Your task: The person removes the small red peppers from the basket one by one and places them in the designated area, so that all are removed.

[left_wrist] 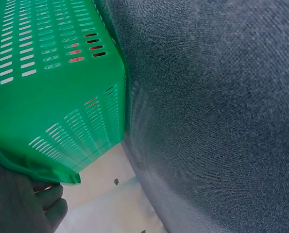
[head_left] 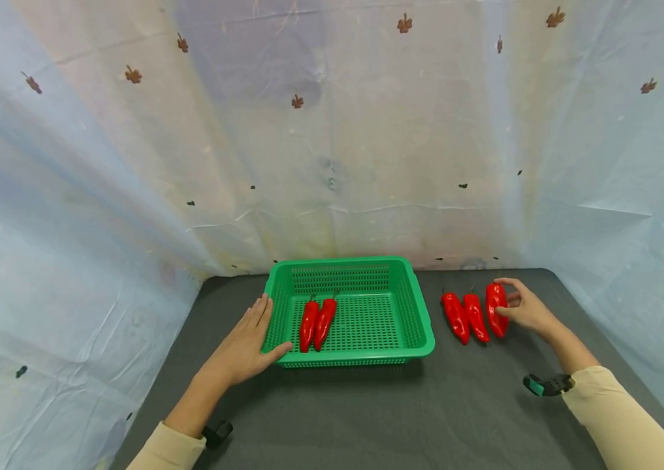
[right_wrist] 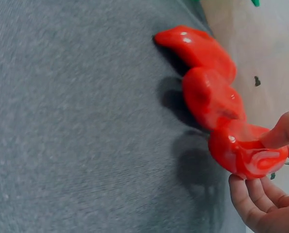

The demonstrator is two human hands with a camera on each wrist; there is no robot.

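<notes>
A green plastic basket with slotted walls stands on the dark table, two red peppers lying side by side in its left part, one left of the other. My left hand rests on the basket's left rim near the front corner, fingers stretched out. Right of the basket, my right hand holds the rightmost red pepper between thumb and fingers. In the right wrist view the thumb presses on this pepper. Two more red peppers lie just left of it.
The grey-black cloth tabletop extends in front of the basket. Behind and at both sides hangs a pale plastic sheet with small brown and dark marks. Black straps are at both wrists.
</notes>
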